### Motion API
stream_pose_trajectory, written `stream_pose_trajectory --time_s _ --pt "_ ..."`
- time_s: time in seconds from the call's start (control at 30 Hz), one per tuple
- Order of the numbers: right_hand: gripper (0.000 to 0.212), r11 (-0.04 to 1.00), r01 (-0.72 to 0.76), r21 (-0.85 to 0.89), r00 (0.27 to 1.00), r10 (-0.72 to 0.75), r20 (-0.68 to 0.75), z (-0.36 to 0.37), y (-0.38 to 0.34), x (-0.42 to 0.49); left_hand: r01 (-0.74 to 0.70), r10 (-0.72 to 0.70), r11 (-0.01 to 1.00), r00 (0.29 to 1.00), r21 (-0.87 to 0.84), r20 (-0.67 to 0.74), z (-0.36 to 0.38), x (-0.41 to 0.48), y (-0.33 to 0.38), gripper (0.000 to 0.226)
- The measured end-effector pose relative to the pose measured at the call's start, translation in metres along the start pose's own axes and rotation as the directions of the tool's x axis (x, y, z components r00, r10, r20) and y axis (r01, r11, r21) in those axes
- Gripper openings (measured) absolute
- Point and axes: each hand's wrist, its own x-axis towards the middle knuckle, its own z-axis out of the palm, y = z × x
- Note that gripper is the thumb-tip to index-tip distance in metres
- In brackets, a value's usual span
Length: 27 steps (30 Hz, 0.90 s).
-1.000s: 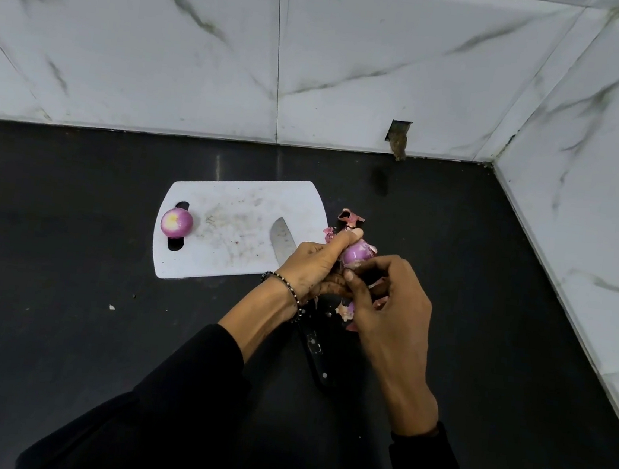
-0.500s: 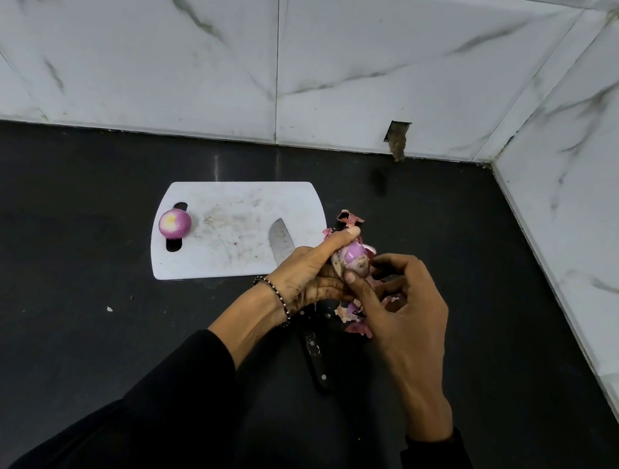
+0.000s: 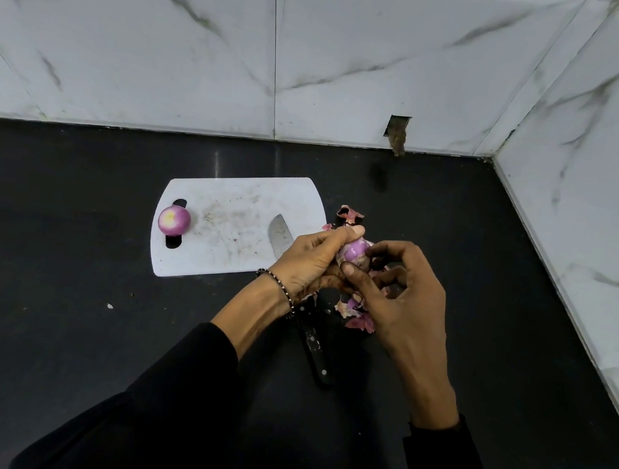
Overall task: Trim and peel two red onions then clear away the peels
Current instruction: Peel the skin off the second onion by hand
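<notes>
A peeled red onion (image 3: 173,220) sits at the left end of the white cutting board (image 3: 231,224), over its handle slot. Just right of the board, above the counter, my left hand (image 3: 313,258) grips a second red onion (image 3: 357,253). My right hand (image 3: 398,296) pinches that onion's skin with thumb and forefinger. Loose peels (image 3: 358,314) lie on the black counter under my hands, and another peel (image 3: 348,213) lies beyond them. A knife lies with its blade (image 3: 279,235) on the board and its black handle (image 3: 315,346) on the counter, partly hidden by my left wrist.
The black counter (image 3: 60,281) ends at white marble-tiled walls behind and on the right (image 3: 597,191). A small hole (image 3: 397,132) is in the back wall. A white crumb (image 3: 109,306) lies on the counter at the left.
My right hand has shifted its pinch on the onion held by my left hand, and more peel pieces lie under my hands. The other onion, board and knife have not moved.
</notes>
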Motion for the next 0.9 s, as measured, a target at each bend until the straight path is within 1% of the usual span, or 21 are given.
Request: stream_pose_trajectory --time_s 0.07,0.2,0.27,0.33,0.47,0.53,0.6,0.7,0.77,0.83,0.9 --pt "0.031 0.999 0.018 -0.027 1.000 -0.018 0.005 0.000 -0.001 0.001 -0.009 0.009 1.000 1.000 0.000 -0.014 0.000 0.001 -0.001 0.025" --pt "0.021 0.984 0.124 -0.128 0.992 -0.123 0.018 0.007 -0.001 0.003 0.008 -0.010 0.999 0.999 -0.032 -0.040 0.002 0.000 -0.002 0.026" --pt "0.018 0.988 0.115 -0.106 0.993 -0.115 0.008 0.010 0.001 0.001 0.013 -0.014 0.999 0.999 -0.034 -0.036 0.002 0.001 -0.001 0.027" --pt "0.018 0.995 0.074 -0.070 0.997 -0.075 -0.001 0.010 0.001 0.000 0.016 -0.017 0.999 1.000 -0.038 -0.024 0.001 0.000 0.001 0.029" --pt "0.026 1.000 0.007 -0.006 1.000 -0.007 -0.008 0.005 -0.004 -0.001 0.024 -0.025 0.999 0.999 -0.039 -0.020 0.000 0.000 0.001 0.031" --pt "0.031 1.000 0.013 -0.013 1.000 -0.013 -0.007 0.001 -0.005 -0.001 0.028 -0.029 0.999 0.999 -0.035 -0.025 0.000 0.000 0.000 0.032" --pt "0.031 0.999 0.037 -0.025 0.999 -0.037 0.006 -0.003 -0.005 -0.001 0.025 -0.026 0.999 0.999 -0.023 -0.032 0.000 -0.001 0.000 0.031" --pt "0.027 0.989 0.112 -0.098 0.994 -0.112 0.012 -0.008 -0.003 -0.002 0.009 -0.008 0.999 0.999 0.034 -0.048 -0.001 0.000 0.000 0.029" --pt "0.023 0.980 0.145 -0.135 0.989 -0.146 0.000 -0.009 -0.001 -0.002 0.001 0.003 0.997 0.999 0.078 -0.054 -0.002 0.001 -0.001 0.034" --pt "0.021 0.971 0.158 -0.181 0.987 -0.158 0.009 -0.008 0.003 0.000 0.003 0.003 0.996 0.998 0.092 -0.066 -0.002 0.002 -0.002 0.040" --pt "0.018 0.951 0.159 -0.264 0.987 -0.151 0.053 -0.005 0.007 0.002 0.016 -0.009 0.997 0.996 0.081 -0.084 -0.002 0.002 -0.003 0.043"
